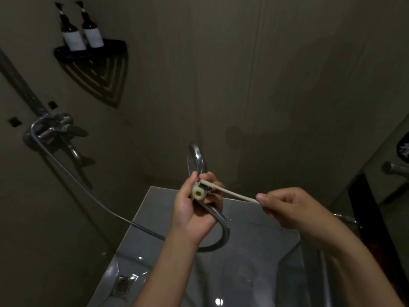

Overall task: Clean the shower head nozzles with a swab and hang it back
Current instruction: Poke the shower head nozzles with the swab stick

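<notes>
My left hand grips the handle of a chrome shower head, whose round head points up and away, seen edge-on. The pale end of the handle faces me. A metal hose loops down from the handle and runs left to the wall tap. My right hand pinches a thin white swab stick at its near end. The swab's far tip rests against the shower head's neck, just above my left fingers. The nozzle face is hidden from me.
A chrome mixer tap with a riser pipe is fixed on the left wall. Above it, a black corner shelf carries two dark bottles. A floor drain lies below on wet grey tiles. A dark door frame stands at right.
</notes>
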`<state>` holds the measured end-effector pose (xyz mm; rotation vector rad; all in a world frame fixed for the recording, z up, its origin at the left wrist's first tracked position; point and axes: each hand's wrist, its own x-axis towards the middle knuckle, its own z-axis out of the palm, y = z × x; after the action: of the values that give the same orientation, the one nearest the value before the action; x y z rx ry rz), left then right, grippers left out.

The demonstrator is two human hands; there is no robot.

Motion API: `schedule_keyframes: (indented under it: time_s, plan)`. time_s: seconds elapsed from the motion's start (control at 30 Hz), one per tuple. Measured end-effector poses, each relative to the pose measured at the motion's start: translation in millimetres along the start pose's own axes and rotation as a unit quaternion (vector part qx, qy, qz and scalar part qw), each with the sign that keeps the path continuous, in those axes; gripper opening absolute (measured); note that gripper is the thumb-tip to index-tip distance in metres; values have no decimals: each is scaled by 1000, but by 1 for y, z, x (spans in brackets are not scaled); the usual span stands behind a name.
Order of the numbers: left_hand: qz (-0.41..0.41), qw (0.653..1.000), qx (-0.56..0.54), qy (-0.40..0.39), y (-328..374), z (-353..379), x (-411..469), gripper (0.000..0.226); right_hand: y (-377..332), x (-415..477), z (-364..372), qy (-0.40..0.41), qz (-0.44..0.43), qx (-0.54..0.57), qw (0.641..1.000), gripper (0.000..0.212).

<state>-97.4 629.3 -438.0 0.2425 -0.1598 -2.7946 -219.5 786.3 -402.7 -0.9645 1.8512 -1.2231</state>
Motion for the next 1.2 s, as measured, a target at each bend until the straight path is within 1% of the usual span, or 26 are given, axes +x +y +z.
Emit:
schedule_keyframes:
  time_s: [0.13, 0.23, 0.43, 0.53, 0.63, 0.7, 0.77, 0.83, 0.87, 0.93, 1.1, 1.2]
  plan:
    - [32, 999, -2, -3, -6, 6, 2, 10, 1, 3, 6, 11, -2, 39, 999, 44]
    - [34, 999, -4, -3, -5, 8, 1, 3, -1, 7, 16, 5, -11, 47, 999, 43]
    - [49, 998, -19, 34, -7, 5, 0, 6, 0, 1, 3, 11, -8, 32, 999, 42]
    - [51, 998, -36, 14, -6, 6, -1, 6, -3, 5, 14, -5, -22, 32, 999, 43]
    - [53, 997, -64, 4, -6, 8, -2, 13, 0, 3, 12, -9, -13, 45, 999, 42]
    - [54, 996, -65, -1, -5, 8, -1, 17, 3, 0, 7, 10, -23, 50, 998, 41]
    - [55, 998, -38, -1, -4, 8, 0, 14, 5, -1, 8, 75, -81, 31, 993, 37]
    - [59, 998, -15, 29, -2, 10, 3, 14, 6, 0, 13, 142, -131, 8, 981, 31]
    - [63, 997, -12, 49, -2, 11, 4, 16, 6, -1, 16, 159, -148, 0, 976, 27]
    - [67, 994, -14, 84, -3, 16, 3, 19, 9, -2, 18, 170, -176, -18, 969, 23]
    - [89, 975, -62, 192, 3, 30, 1, 21, 18, 0, 16, 186, -222, -90, 953, 26]
    - [76, 975, -60, 202, 2, 29, 1, 28, 18, 3, 19, 214, -248, -144, 934, 31]
